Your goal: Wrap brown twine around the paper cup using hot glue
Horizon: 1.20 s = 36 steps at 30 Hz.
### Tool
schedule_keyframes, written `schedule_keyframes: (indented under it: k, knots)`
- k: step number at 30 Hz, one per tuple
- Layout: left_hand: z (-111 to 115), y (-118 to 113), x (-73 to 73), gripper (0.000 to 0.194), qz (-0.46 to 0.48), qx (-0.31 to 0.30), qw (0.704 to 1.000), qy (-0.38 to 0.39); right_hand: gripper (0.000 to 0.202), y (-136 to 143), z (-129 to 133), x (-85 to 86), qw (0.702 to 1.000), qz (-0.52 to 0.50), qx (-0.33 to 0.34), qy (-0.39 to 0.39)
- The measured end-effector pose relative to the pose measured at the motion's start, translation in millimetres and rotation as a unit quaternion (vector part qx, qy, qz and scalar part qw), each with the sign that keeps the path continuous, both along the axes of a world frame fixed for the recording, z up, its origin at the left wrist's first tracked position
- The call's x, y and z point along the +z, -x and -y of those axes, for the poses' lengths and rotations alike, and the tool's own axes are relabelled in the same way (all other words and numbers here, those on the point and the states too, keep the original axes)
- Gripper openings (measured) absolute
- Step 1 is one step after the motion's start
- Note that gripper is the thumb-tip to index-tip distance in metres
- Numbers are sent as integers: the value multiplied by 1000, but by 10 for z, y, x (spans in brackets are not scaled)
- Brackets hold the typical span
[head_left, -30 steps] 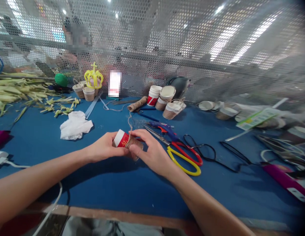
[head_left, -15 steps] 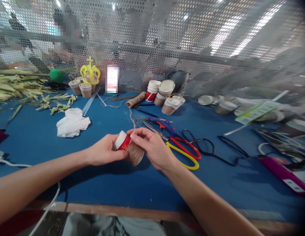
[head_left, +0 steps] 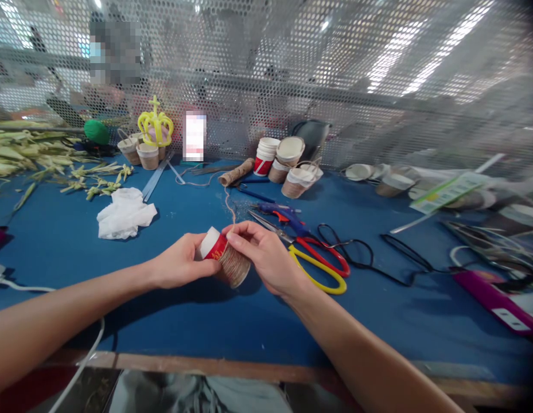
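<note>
A red and white paper cup, tilted over the table, has brown twine wound round its lower part. My left hand is closed round the cup's white end. My right hand pinches the loose twine against the cup's wound side. That strand runs back to a brown roll of twine lying farther off. Just right of my right hand lie scissors with one red and one yellow handle, beside a blue glue gun.
Crumpled white tissue lies at left, near dry husks. Stacked paper cups and twine-wrapped cups stand behind. A yellow crown and a phone are at the back. A purple power strip lies right.
The cup has turned slightly in my hands, showing more of its wound side. Both hands keep their hold; the whole view has shifted a little.
</note>
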<state>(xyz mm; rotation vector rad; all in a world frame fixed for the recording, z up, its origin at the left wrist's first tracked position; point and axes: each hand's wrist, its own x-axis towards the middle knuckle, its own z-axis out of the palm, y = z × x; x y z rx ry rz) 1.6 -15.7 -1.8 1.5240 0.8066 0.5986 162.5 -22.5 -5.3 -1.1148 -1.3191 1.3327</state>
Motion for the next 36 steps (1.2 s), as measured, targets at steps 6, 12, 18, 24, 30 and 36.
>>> schedule_keyframes:
  k: [6,12,18,24,30,36]
  knots:
    - [-2,5,-14,13,39,-4,999,24,14,5,7,5,1000,3,3,-5]
    - [-9,-3,-9,13,34,8,999,29,13,8,10,0,1000,10,2,-7]
    - [27,-3,-10,12,-24,-11,1000,-15,12,-3,0,3,1000,12,-3,-21]
    - [86,27,-1,8,-72,-65,994,-48,15,-10,-42,18,1000,-18,22,2]
    - [212,27,34,14,-22,-238,971,-32,17,-12,-85,-7,997,-20,57,43]
    - [305,-3,90,11,-2,-292,955,-45,16,55,-115,-30,989,78,117,42]
